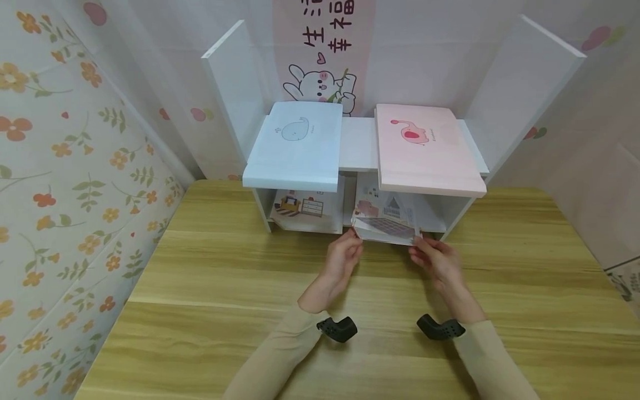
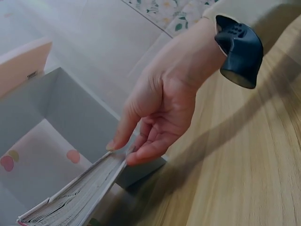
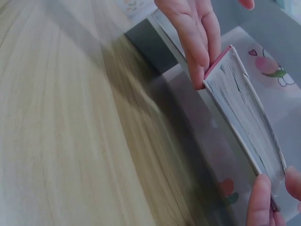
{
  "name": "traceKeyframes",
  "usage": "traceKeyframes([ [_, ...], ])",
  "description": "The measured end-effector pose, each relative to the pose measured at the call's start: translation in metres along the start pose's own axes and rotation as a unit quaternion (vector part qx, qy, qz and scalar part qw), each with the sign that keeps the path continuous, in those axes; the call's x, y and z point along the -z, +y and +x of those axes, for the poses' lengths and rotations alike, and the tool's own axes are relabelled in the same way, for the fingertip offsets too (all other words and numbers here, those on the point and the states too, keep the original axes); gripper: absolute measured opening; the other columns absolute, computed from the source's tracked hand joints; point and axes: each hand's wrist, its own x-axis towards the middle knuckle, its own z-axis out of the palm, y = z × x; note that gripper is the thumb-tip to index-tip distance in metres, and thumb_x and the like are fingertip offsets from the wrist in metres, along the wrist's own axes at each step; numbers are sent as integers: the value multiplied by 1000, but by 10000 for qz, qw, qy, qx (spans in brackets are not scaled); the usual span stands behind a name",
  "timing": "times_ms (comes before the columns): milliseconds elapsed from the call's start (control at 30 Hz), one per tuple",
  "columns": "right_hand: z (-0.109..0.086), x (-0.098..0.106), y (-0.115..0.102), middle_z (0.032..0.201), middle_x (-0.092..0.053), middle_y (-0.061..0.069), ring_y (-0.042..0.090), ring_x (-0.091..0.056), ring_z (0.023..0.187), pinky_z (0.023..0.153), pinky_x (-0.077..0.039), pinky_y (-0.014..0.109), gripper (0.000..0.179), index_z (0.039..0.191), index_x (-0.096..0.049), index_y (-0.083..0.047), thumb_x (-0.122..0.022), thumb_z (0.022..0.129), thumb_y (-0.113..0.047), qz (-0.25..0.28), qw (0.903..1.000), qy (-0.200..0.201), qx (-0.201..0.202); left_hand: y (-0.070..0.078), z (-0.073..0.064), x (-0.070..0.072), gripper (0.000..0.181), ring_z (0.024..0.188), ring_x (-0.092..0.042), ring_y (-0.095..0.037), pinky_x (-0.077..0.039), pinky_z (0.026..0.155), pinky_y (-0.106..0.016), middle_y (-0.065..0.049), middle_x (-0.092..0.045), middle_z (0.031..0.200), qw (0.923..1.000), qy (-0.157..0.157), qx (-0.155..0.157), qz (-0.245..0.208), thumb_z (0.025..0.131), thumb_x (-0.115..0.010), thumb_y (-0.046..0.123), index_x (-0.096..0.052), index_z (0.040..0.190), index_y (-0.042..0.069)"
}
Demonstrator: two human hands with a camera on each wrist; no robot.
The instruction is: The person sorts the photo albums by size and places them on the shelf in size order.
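A thick hardcover book [image 1: 385, 225] with a pink figure and a barcode on its cover juts out of the white shelf's lower right compartment. My left hand [image 1: 344, 258] pinches its left front corner, and my right hand [image 1: 439, 261] pinches the right front corner. In the left wrist view, the right hand [image 2: 162, 101] has its thumb on top of the book [image 2: 77, 197] and fingers underneath. The right wrist view shows the left hand [image 3: 190, 35] at the book's red-edged end. The back of the book is hidden under the shelf's upper board.
The white shelf [image 1: 359, 144] has tall side panels. On top lie a blue whale book [image 1: 295, 147] and a pink elephant book [image 1: 425, 150], both overhanging the front. Another illustrated book [image 1: 310, 211] lies in the lower left compartment. The wooden table [image 1: 200, 311] meets a floral curtain [image 1: 65, 166] at left.
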Motion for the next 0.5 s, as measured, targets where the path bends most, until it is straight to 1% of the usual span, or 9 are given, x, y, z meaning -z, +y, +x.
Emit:
traceKeyframes([
  [100,1,-2,-2,70,-67,3,9,-66,65,66,-54,18,23,100,-47,2,-64,87,-5,293,9995,-5,-136,1,1,-2,64,140,-16,-27,-14,114,-39,-17,-12,154,9997,-95,6,-216,85,-40,3,-18,144,-9],
  [200,1,-3,-6,73,-66,3,10,-66,68,69,-54,18,22,101,-45,3,-62,88,-2,560,9980,-40,-290,0,4,-5,64,138,-20,-24,-16,112,-38,-14,-17,154,9993,-124,-15,-358,83,-39,3,-21,144,-7],
  [233,1,-4,-6,74,-65,4,10,-66,68,70,-53,18,21,101,-45,3,-62,88,-1,619,9975,-43,-326,0,5,-6,64,138,-20,-23,-17,111,-36,-14,-17,154,9993,-124,-10,-342,83,-39,3,-22,145,-6],
  [333,2,-5,-8,76,-64,4,11,-66,70,73,-53,18,18,100,-46,3,-60,88,1,747,9965,-97,-359,1,9,-8,64,128,-29,-16,-23,103,-31,-11,-22,152,9995,-69,30,-311,82,-40,5,-26,144,-4],
  [367,2,-6,-8,77,-64,4,11,-66,71,74,-53,18,18,100,-46,3,-59,88,1,786,9962,-110,-362,1,10,-8,64,126,-29,-15,-23,103,-31,-11,-22,152,9995,-62,41,-310,82,-40,6,-27,143,-4],
  [467,4,-7,-8,77,-64,5,12,-66,71,74,-53,19,17,99,-46,4,-59,88,2,925,9948,-124,-405,3,12,-10,70,132,-23,-17,-21,107,-32,-12,-12,154,9994,-35,125,-312,81,-41,8,-17,146,-3],
  [500,4,-7,-8,77,-64,5,12,-66,71,74,-53,19,17,99,-46,3,-59,88,2,964,9944,-115,-426,4,12,-11,73,136,-18,-20,-18,110,-34,-14,-8,155,9993,-44,129,-341,81,-41,8,-12,147,-3],
])
